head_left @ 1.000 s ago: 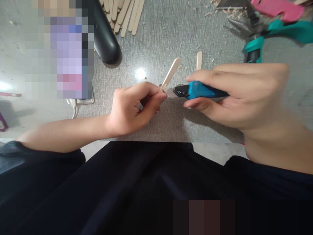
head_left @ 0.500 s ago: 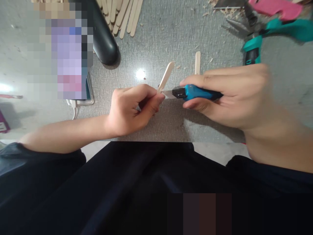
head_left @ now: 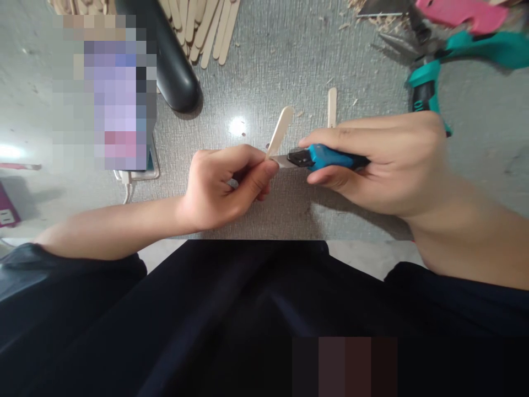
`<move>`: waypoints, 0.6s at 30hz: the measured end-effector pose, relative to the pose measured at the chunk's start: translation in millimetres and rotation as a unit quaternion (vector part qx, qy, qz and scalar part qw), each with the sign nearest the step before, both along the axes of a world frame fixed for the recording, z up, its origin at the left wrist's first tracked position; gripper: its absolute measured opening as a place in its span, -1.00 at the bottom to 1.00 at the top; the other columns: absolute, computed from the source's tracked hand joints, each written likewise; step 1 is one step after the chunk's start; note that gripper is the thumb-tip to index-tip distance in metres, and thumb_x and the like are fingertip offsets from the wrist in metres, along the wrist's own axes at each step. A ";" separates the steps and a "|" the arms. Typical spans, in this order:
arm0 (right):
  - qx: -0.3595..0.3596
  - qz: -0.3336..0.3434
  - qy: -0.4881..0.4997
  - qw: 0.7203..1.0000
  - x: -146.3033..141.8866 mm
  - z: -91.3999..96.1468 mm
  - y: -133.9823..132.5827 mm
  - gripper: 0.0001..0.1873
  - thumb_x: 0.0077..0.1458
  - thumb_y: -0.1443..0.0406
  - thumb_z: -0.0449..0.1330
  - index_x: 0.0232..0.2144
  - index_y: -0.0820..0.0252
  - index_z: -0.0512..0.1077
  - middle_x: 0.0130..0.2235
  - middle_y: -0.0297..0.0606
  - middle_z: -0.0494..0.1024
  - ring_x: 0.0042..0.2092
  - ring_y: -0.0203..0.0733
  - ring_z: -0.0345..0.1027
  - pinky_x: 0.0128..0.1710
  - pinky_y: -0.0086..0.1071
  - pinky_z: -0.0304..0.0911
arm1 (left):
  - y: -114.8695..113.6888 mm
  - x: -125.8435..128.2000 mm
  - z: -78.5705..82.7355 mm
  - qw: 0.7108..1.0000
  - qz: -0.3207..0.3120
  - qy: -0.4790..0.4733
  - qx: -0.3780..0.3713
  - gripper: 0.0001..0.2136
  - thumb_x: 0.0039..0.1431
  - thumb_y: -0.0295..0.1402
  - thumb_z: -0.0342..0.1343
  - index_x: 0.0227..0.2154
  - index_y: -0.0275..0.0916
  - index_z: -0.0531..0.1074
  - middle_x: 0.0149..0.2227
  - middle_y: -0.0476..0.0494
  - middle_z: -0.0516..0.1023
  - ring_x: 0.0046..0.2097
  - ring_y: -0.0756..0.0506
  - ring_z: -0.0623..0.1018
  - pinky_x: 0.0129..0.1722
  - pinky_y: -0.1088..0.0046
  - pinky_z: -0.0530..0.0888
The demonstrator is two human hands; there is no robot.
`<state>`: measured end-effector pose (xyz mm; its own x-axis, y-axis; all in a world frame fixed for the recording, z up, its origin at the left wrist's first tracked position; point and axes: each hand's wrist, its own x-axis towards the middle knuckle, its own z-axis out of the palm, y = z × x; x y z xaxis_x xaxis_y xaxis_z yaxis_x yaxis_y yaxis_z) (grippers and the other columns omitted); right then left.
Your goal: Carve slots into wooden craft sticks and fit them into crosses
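Between thumb and fingers, my left hand (head_left: pixel 231 184) pinches the lower end of a wooden craft stick (head_left: pixel 280 131), whose rounded end slants up and to the right. My right hand (head_left: pixel 384 160) is wrapped round the blue and black handle of a utility knife (head_left: pixel 326 157). The knife's blade (head_left: pixel 281 161) points left and meets the stick right at my left thumb; the thumb hides the blade's tip. Just beyond my right hand lies another craft stick (head_left: pixel 332 107), its near end covered by my fingers.
Several craft sticks (head_left: pixel 202 33) lie in a pile at the back, beside a long black object (head_left: pixel 177 71). At the far right are teal-handled pliers (head_left: pixel 430 71), a pink-handled tool (head_left: pixel 463 14) and wood shavings. A blurred-out device (head_left: pixel 152 165) with a white cable sits at left.
The knife and my right hand have shifted slightly left. The craft stick has turned a little, showing more of its flat face. My left hand keeps its pinch in nearly the same place.
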<state>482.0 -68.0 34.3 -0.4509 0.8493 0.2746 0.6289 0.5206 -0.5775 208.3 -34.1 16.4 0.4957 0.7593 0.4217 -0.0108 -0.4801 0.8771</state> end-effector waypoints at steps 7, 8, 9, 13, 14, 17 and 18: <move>0.027 0.012 0.016 0.999 1.8 -0.6 3.8 -0.44 0.62 -0.20 0.26 -0.21 0.09 0.64 -0.45 -0.40 0.36 -0.43 -0.27 0.21 -0.41 -0.24 0.08 | -1.9 1.3 -10.9 0.994 -0.038 -0.066 -0.079 -0.82 0.69 -0.38 0.25 -0.17 -0.22 0.59 -0.44 0.05 0.68 -0.47 0.10 0.72 -0.50 0.73 0.57; 0.024 0.018 0.016 0.999 2.0 -0.4 3.8 -0.47 0.62 -0.18 0.29 -0.21 0.09 0.64 -0.45 -0.40 0.38 -0.42 -0.27 0.22 -0.41 -0.24 0.09 | -1.1 0.7 -12.1 0.994 -0.042 -0.062 -0.080 -0.80 0.70 -0.33 0.24 -0.16 -0.21 0.59 -0.44 0.05 0.68 -0.47 0.09 0.71 -0.51 0.72 0.56; 0.020 0.021 0.018 0.999 2.1 -0.3 3.7 -0.48 0.61 -0.17 0.30 -0.21 0.09 0.64 -0.44 -0.40 0.39 -0.42 -0.27 0.22 -0.41 -0.24 0.09 | -0.3 0.2 -13.1 0.994 -0.044 -0.055 -0.081 -0.77 0.71 -0.26 0.24 -0.17 -0.21 0.59 -0.44 0.05 0.68 -0.49 0.09 0.70 -0.53 0.70 0.55; 0.006 0.009 0.023 1.000 1.4 -1.0 2.8 -0.40 0.62 -0.24 0.21 -0.20 0.06 0.66 -0.44 -0.38 0.43 -0.42 -0.25 0.25 -0.40 -0.22 0.10 | 2.3 -0.1 -14.8 0.997 -0.035 -0.034 -0.068 -0.67 0.71 -0.11 0.23 -0.20 -0.19 0.58 -0.45 0.04 0.67 -0.54 0.08 0.64 -0.56 0.63 0.55; 0.004 0.008 0.023 1.000 1.4 -0.9 2.7 -0.39 0.63 -0.25 0.20 -0.20 0.07 0.66 -0.44 -0.38 0.44 -0.43 -0.25 0.26 -0.40 -0.22 0.10 | 2.7 0.1 -14.8 0.997 -0.033 -0.038 -0.057 -0.69 0.71 -0.14 0.24 -0.21 -0.19 0.59 -0.45 0.03 0.68 -0.53 0.08 0.65 -0.55 0.63 0.56; -0.007 0.015 0.018 1.000 2.4 0.4 3.1 -0.39 0.63 -0.24 0.21 -0.20 0.08 0.68 -0.44 -0.37 0.46 -0.42 -0.25 0.27 -0.41 -0.22 0.10 | 3.5 0.4 -15.1 0.997 -0.029 -0.057 -0.034 -0.77 0.69 -0.28 0.26 -0.19 -0.21 0.61 -0.45 0.02 0.68 -0.48 0.07 0.69 -0.51 0.64 0.58; -0.009 0.015 0.015 1.000 3.0 0.8 3.4 -0.38 0.62 -0.25 0.20 -0.20 0.08 0.68 -0.44 -0.37 0.47 -0.42 -0.25 0.28 -0.41 -0.22 0.10 | 3.7 0.2 -15.5 0.997 -0.033 -0.062 -0.036 -0.78 0.69 -0.28 0.26 -0.18 -0.21 0.61 -0.45 0.02 0.68 -0.48 0.07 0.69 -0.50 0.65 0.58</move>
